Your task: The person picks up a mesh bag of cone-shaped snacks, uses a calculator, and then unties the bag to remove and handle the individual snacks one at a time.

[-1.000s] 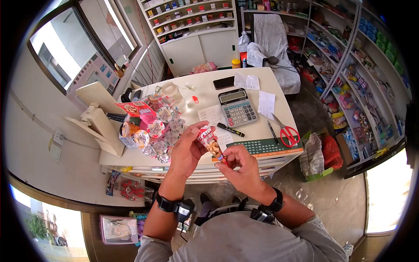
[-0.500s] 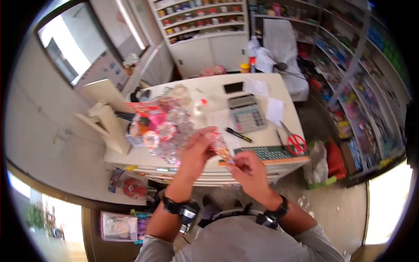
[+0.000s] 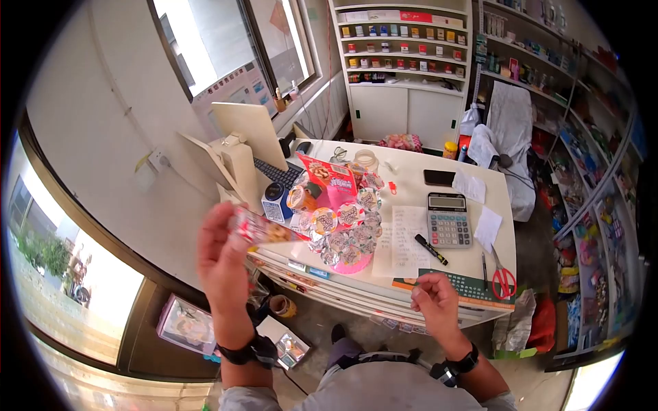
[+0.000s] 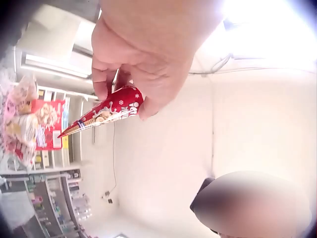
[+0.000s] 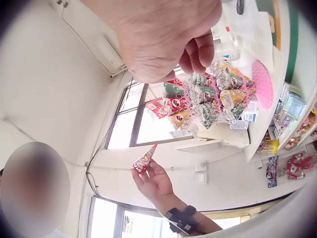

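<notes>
My left hand (image 3: 226, 264) pinches a red cone-shaped snack pack (image 4: 110, 110) by its wide end, out at the left in front of the white wall. The pack's pointed tip is aimed right, toward a netted bundle of similar wrapped cones (image 3: 348, 240) standing on the counter. In the right wrist view, that same cone shows raised with its tip upward. My right hand (image 3: 436, 301), fingers loosely curled and holding nothing, hovers over the counter's front edge. The bundle has a pink base (image 5: 262, 84) and a red printed card (image 4: 48, 124).
On the counter (image 3: 411, 161) lie a calculator (image 3: 449, 222), a black marker (image 3: 431, 249), handwritten paper (image 3: 410, 257), a phone (image 3: 439, 177) and red-handled scissors (image 3: 504, 281). A monitor (image 3: 250, 133) and keyboard (image 3: 271, 172) stand at the back left. Stocked shelves (image 3: 596, 178) line the right side.
My right hand has let go of the cone and moved right. The left hand has carried the cone away to the left. The head view has turned left.
</notes>
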Tool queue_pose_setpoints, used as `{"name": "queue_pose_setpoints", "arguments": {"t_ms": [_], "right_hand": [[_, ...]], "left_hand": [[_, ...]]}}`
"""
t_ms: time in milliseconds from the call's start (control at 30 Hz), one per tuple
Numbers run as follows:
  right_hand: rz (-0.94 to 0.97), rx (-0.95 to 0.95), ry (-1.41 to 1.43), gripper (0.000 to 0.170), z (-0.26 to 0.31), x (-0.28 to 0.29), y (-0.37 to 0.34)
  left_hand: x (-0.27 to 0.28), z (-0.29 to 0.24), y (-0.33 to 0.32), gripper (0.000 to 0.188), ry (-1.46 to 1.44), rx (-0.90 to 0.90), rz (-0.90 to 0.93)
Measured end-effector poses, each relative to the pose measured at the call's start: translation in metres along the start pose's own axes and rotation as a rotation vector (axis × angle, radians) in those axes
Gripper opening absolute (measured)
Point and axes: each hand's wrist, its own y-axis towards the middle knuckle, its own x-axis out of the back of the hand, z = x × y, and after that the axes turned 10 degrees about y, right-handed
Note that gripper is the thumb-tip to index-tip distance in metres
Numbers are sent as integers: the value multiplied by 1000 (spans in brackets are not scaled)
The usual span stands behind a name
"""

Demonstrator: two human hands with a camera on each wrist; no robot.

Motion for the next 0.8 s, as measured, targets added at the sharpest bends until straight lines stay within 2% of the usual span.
{"name": "queue_pose_setpoints", "arguments": {"t_ms": [133,267,400,533,800], "right_hand": [[32,-1,-64,18,0,-11,4],[55,-14,-62,17,-1,-14,3],[55,-32,-52,16,-6,-14,-2],[39,-62,-78,13,-8,-9,-9],[26,-86,-151,10,-5,-4,-11]], "left_hand": [[29,12,14,42,79,38,-86],[26,33,18,42,94,121,-107],[11,50,28,44,112,75,-66],[-11,49,32,48,-27,123,-40],[-25,66,32,44,39,153,110]]}}
